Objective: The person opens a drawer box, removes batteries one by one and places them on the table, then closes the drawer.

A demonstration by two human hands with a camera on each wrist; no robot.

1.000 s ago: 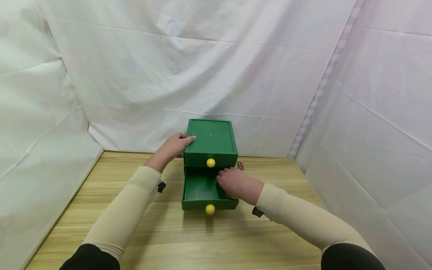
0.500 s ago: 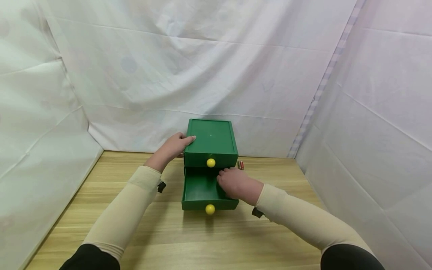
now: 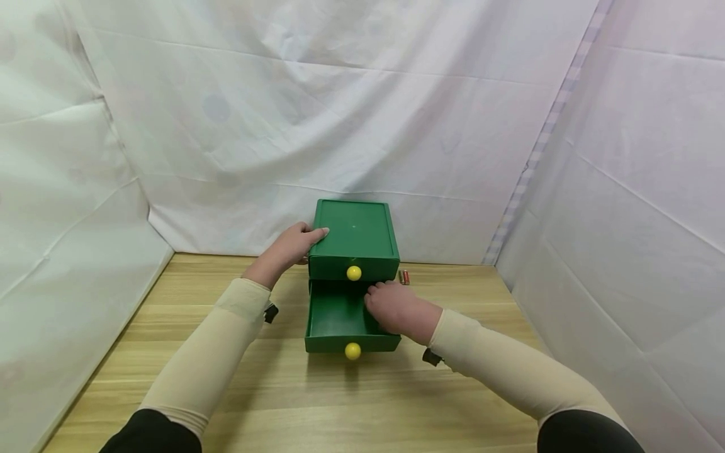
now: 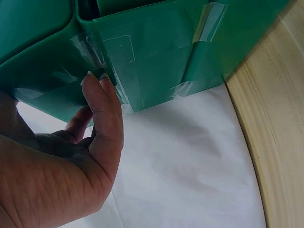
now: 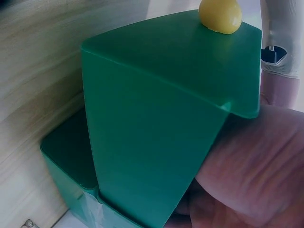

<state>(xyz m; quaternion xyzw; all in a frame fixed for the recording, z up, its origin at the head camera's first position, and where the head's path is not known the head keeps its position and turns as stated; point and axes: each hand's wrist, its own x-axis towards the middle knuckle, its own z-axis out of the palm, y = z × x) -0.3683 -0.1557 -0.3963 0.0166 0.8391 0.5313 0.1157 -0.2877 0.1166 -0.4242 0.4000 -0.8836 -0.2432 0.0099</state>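
Note:
A green two-drawer cabinet (image 3: 355, 228) stands near the back of the table, its upper drawer closed. My left hand (image 3: 291, 245) grips its upper left edge, thumb on top and fingers against the side, where the left wrist view shows clear tape. The lower drawer (image 3: 334, 313) is pulled out, with a yellow knob (image 3: 353, 351) on its front. Over its right wall my right hand (image 3: 394, 307) reaches in, fingers bent downward. The right wrist view shows the drawer's outer side (image 5: 147, 128) beside that hand; the fingertips and anything between them are hidden.
Small red cylinders (image 3: 404, 277), which look like batteries, lie on the wooden table (image 3: 317, 409) just right of the cabinet. White cloth (image 3: 340, 126) hangs behind the table and along both sides. Another yellow knob (image 3: 354, 273) sticks out from the upper drawer.

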